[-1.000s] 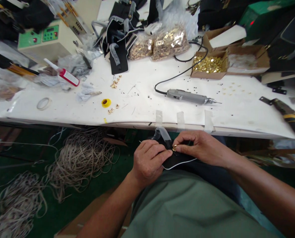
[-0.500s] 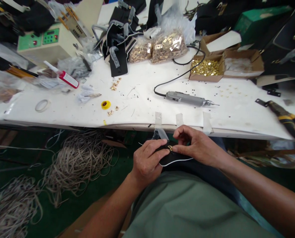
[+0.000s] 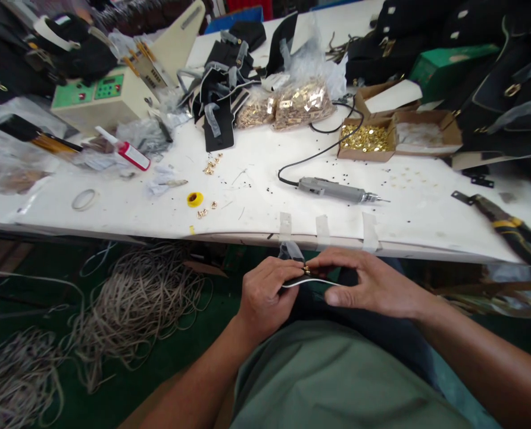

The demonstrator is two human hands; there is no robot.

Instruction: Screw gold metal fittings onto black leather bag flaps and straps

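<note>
Below the table's front edge, both my hands hold a flat black piece with a white edge over my lap. My left hand is closed on its left end. My right hand pinches a small gold fitting on the piece's top, thumb underneath. A clear plastic strip sticks up from the piece. On the table beyond lie a grey electric screwdriver, loose gold fittings and a yellow tape roll.
White table with three tape strips at its edge. Cardboard box of gold parts, bags of gold hardware, black pieces, a cream machine, a glue bottle. Coils of grey cord on the green floor.
The black piece has tilted flatter, edge-on to me. My right hand has lowered and stretched along it, still pinching the gold fitting. My head has tipped up slightly.
</note>
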